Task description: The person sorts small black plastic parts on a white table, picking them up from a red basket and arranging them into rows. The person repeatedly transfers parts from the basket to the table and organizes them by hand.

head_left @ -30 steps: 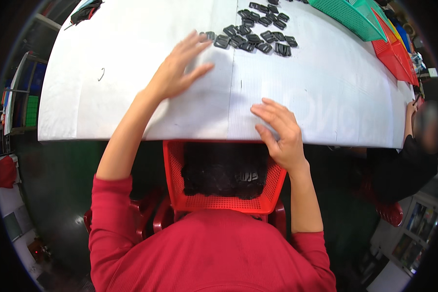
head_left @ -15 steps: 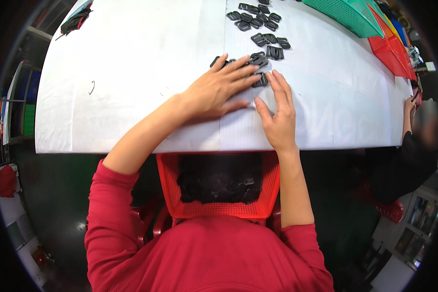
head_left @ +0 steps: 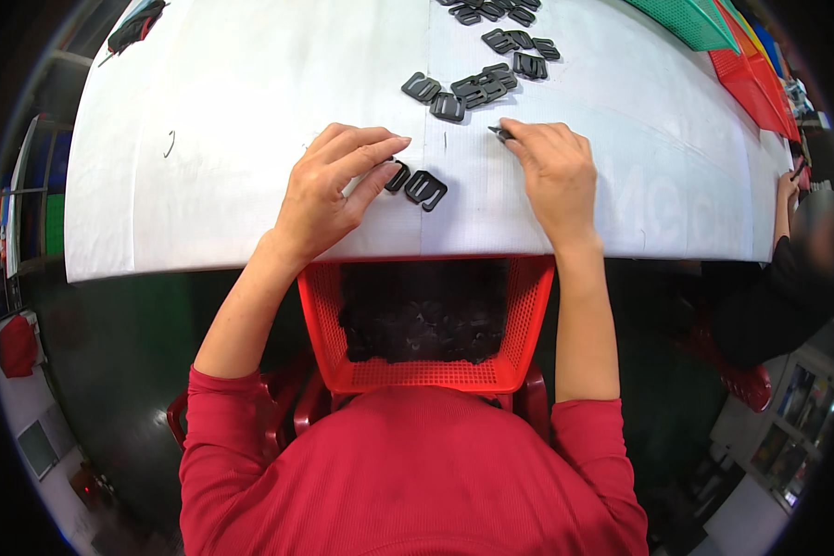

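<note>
My left hand (head_left: 338,181) is over the near part of the table, its index finger raised apart from the thumb. The thumb lies over a black plastic strap buckle (head_left: 399,176), partly hiding it; no grip on it shows. Just right of that lies another black buckle (head_left: 426,190), flat on the table. Farther right, my right hand (head_left: 561,171) pinches a small black buckle (head_left: 500,133) between thumb and index finger, seen nearly edge-on. Beyond both hands is a loose cluster of black buckles (head_left: 473,90), some overlapping.
More buckles (head_left: 496,9) lie farther back on the white table (head_left: 250,102). A red basket (head_left: 426,375) of black pieces stands against the near edge, before my body. Green (head_left: 686,20) and red baskets (head_left: 755,79) are back right. Another person's arm (head_left: 786,208) shows at far right.
My hands have moved apart, left hand leftward and right hand slightly right. Two buckles now lie nearer me, and one is pinched in my right hand. The view has shifted slightly.
</note>
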A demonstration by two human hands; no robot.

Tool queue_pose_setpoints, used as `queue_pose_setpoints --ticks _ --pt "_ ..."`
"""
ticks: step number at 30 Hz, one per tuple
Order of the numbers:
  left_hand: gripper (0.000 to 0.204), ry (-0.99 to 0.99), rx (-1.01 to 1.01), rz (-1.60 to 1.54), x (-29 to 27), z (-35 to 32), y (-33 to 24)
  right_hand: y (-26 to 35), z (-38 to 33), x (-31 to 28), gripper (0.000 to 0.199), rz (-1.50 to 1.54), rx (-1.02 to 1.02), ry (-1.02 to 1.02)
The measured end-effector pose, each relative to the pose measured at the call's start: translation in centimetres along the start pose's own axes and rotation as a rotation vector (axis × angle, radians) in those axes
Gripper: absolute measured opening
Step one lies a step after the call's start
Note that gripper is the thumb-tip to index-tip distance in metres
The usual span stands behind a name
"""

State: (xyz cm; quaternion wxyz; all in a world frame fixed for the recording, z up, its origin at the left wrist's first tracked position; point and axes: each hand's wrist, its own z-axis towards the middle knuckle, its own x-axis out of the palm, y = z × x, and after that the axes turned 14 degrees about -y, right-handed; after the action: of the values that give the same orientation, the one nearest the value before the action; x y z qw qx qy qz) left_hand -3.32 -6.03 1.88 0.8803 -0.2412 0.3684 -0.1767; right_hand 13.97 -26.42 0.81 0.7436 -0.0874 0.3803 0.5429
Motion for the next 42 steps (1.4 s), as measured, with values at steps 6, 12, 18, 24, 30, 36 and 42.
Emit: queue_pose_setpoints --ticks 6,12,18,24,30,36,42 --pt "0.034 0.133 0.124 0.188 -0.5 -1.8 0.5 2.0 -0.1 -2.1 0.029 0.134 0.172 0.159" --pt "0.03 0.117 -0.161 0.05 0.2 -1.1 0.1 6.5 -1.6 0.6 0.021 0.264 -0.027 0.142" --pt "0.027 0.04 -0.063 0.163 1.2 1.3 0.9 3.3 0.7 0.5 0.017 0.332 0.282 0.192" --pt "0.035 0.061 0.205 0.277 5.2 3.9 0.5 -0.2 3.6 3.9 0.02 0.072 -0.165 0.005" --pt "0.026 0.179 0.12 0.22 3.4 2.1 0.0 -0.9 3.3 4.7 0.02 0.023 -0.32 0.05" --pt "0.023 0.046 0.084 0.207 2.9 3.0 0.7 -1.0 2.8 4.8 0.024 0.06 -0.397 0.015" --pt "0.024 -0.016 0.199 0.286 5.1 4.9 3.6 0.9 2.5 3.8 0.021 0.048 -0.347 0.009"
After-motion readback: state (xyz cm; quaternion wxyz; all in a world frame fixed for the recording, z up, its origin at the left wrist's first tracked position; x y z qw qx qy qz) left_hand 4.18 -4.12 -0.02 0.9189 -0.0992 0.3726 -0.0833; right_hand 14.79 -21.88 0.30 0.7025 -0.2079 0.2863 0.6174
